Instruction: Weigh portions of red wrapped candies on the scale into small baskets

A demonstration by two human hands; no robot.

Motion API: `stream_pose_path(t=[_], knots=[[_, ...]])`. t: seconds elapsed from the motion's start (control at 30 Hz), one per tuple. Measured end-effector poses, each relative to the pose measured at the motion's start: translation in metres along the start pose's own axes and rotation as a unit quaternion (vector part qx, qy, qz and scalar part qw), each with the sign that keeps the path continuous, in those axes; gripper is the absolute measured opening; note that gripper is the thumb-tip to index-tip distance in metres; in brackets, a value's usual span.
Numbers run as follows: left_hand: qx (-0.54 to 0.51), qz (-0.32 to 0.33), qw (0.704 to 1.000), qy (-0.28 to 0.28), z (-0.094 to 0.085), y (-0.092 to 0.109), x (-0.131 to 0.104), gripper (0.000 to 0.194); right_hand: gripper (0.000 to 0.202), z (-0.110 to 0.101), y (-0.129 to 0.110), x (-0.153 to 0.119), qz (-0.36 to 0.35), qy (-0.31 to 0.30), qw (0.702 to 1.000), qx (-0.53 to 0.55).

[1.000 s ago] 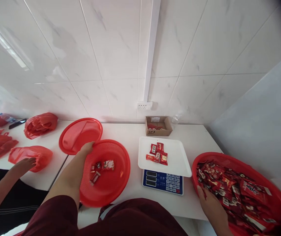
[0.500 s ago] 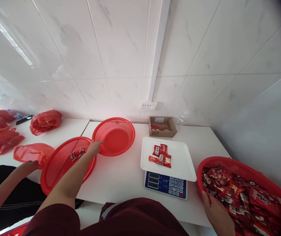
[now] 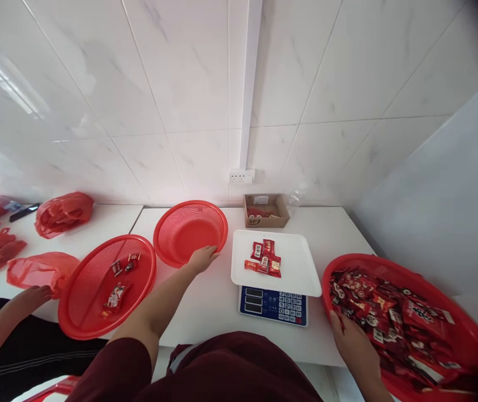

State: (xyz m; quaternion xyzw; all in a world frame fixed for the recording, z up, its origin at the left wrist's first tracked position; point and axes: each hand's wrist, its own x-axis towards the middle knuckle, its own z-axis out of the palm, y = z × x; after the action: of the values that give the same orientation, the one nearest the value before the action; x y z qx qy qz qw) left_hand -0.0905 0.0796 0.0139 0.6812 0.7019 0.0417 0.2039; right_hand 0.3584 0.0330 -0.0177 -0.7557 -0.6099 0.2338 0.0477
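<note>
My left hand (image 3: 203, 260) is over the front right rim of a round red plastic basket (image 3: 167, 237), its fingers stretched out to the right with nothing visible in them. No candies show inside this basket. My right hand (image 3: 354, 343) grips the near left rim of a large red basket (image 3: 345, 258) full of red-wrapped snack packets (image 3: 393, 321), thumb inside and the other fingers hidden below. Between my hands, a digital scale (image 3: 273, 306) carries a white tray (image 3: 297, 262). Several small red packets (image 3: 265, 262) lie on it.
Another red basket (image 3: 92, 268) at left holds a few packets. Beside it, a co-worker's hand (image 3: 29, 298) is close to a red plastic bag (image 3: 46, 267). More red bags (image 3: 65, 215) and a phone (image 3: 24, 212) lie farther left. A cardboard box (image 3: 266, 212) stands by the wall.
My left hand has moved right, from the middle basket's left rim to its front right rim. My right hand keeps its grip. The view has shifted slightly.
</note>
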Motion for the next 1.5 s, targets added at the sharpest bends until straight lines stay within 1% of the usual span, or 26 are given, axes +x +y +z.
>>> stream_pose_path(t=[0.13, 0.23, 0.3, 0.33, 0.4, 0.47, 0.53, 0.57, 0.6, 0.63, 0.73, 0.77, 0.83, 0.97, 1.1, 1.17, 1.23, 1.33, 1.4, 1.47, 1.5], knots=[[0.023, 0.014, 1.0, -0.003, -0.003, 0.012, 0.018, 0.052, 0.059, -0.002, -0.002, -0.001, 0.003, -0.004, 1.0, 0.004], [0.041, 0.039, 0.998, 0.018, 0.0, 0.032, 0.022, 0.052, 0.058, -0.004, -0.005, -0.003, 0.012, -0.007, 1.0, 0.005], [0.048, 0.068, 0.996, 0.031, 0.008, 0.054, 0.021, 0.056, 0.058, -0.004, -0.005, -0.004, 0.02, -0.01, 1.0, 0.006], [0.05, 0.091, 0.994, 0.029, 0.014, 0.066, 0.021, 0.059, 0.058, -0.004, -0.005, -0.004, 0.019, -0.01, 1.0, 0.007], [0.049, 0.148, 0.988, 0.006, 0.028, 0.091, 0.022, 0.068, 0.058, -0.004, -0.005, -0.004, 0.01, -0.006, 1.0, 0.011], [0.045, 0.179, 0.983, -0.024, 0.042, 0.113, 0.025, 0.082, 0.057, -0.004, -0.004, -0.003, 0.001, 0.0, 1.0, 0.012], [0.049, 0.178, 0.982, -0.048, 0.052, 0.128, 0.03, 0.097, 0.057, -0.003, -0.004, -0.002, 0.0, 0.001, 1.0, 0.008], [0.055, 0.174, 0.982, -0.054, 0.056, 0.133, 0.032, 0.101, 0.058, -0.003, -0.004, -0.002, 0.003, -0.001, 1.0, 0.006], [0.065, 0.173, 0.981, -0.054, 0.058, 0.136, 0.034, 0.1, 0.058, -0.003, -0.004, -0.002, 0.006, -0.003, 1.0, 0.003], [0.076, 0.176, 0.98, -0.048, 0.058, 0.137, 0.036, 0.093, 0.058, -0.003, -0.004, -0.002, 0.008, -0.004, 1.0, 0.001], [0.105, 0.185, 0.977, -0.009, 0.055, 0.134, 0.038, 0.065, 0.057, -0.004, -0.004, -0.003, 0.009, 0.0, 1.0, -0.003], [0.109, 0.185, 0.977, -0.002, 0.054, 0.132, 0.039, 0.059, 0.056, -0.005, -0.005, -0.003, 0.01, 0.0, 1.0, -0.003], [0.113, 0.177, 0.978, -0.004, 0.051, 0.13, 0.041, 0.053, 0.056, -0.006, -0.005, -0.004, 0.014, -0.011, 1.0, -0.004], [0.105, 0.142, 0.984, -0.012, 0.049, 0.13, 0.048, 0.048, 0.057, -0.008, -0.006, -0.005, 0.01, -0.029, 1.0, 0.0], [0.077, 0.096, 0.992, 0.019, 0.04, 0.128, 0.047, 0.04, 0.058, -0.009, -0.006, -0.004, 0.017, -0.035, 0.999, 0.0], [0.06, 0.069, 0.995, 0.049, 0.029, 0.122, 0.044, 0.037, 0.057, -0.009, -0.005, -0.003, 0.019, -0.04, 0.999, 0.0], [0.047, 0.04, 0.994, 0.086, 0.013, 0.111, 0.041, 0.036, 0.056, -0.009, -0.005, -0.003, 0.016, -0.041, 0.999, 0.002], [0.035, -0.014, 0.99, 0.139, -0.015, 0.086, 0.037, 0.039, 0.056, -0.01, -0.006, -0.003, 0.014, -0.043, 0.999, 0.006], [0.032, -0.052, 0.985, 0.163, -0.032, 0.067, 0.036, 0.043, 0.056, -0.01, -0.006, -0.003, 0.015, -0.046, 0.999, 0.008], [0.034, -0.086, 0.98, 0.177, -0.044, 0.051, 0.035, 0.046, 0.055, -0.011, -0.006, -0.004, 0.013, -0.045, 0.999, 0.013], [0.037, -0.1, 0.978, 0.182, -0.047, 0.046, 0.035, 0.047, 0.054, -0.011, -0.006, -0.004, 0.01, -0.044, 0.999, 0.016]])
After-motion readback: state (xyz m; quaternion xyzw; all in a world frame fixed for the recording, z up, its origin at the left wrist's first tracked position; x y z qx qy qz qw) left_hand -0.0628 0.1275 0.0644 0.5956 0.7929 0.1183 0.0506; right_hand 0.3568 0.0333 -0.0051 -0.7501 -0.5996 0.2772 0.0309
